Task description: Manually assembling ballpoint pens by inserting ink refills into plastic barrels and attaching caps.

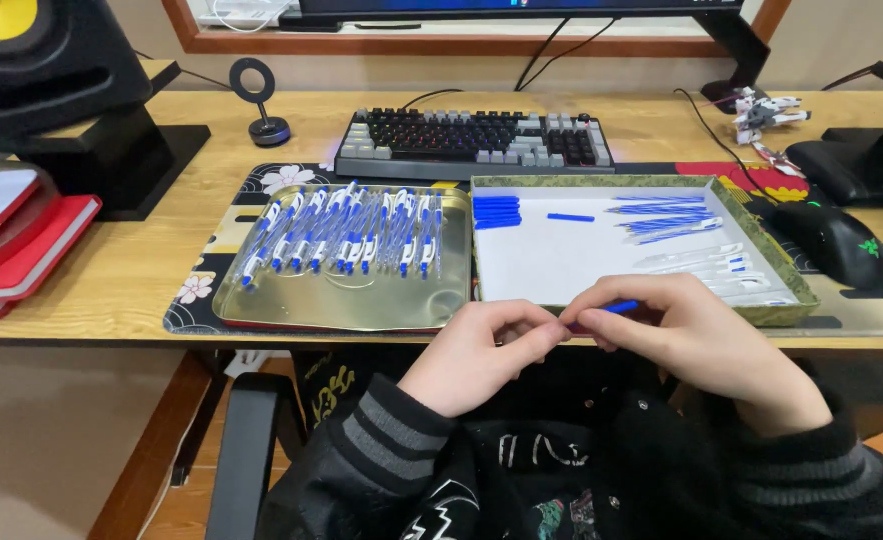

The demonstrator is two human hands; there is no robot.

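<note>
Both hands meet at the desk's near edge w/ a blue pen part (617, 307) between them. Left hand (482, 355) pinches its left end w/ thumb & forefinger; right hand (702, 340) curls over it, fingertips pinching the shaft. Just beyond, a white-lined box (562, 265) holds blue caps (497, 211) at back left, blue refills (662, 215) & clear barrels (722, 265) on the right. Left of it, a metal tray (362, 300) w/ a row of assembled pens (347, 235). Farther back: keyboard (474, 140).

Home desk or gaming setup: wooden surface (112, 270) with keyboard (474, 140), mouse (832, 240), monitor base (732, 40), speaker (42, 60), patterned desk mat (202, 290), model toy (767, 115)
</note>
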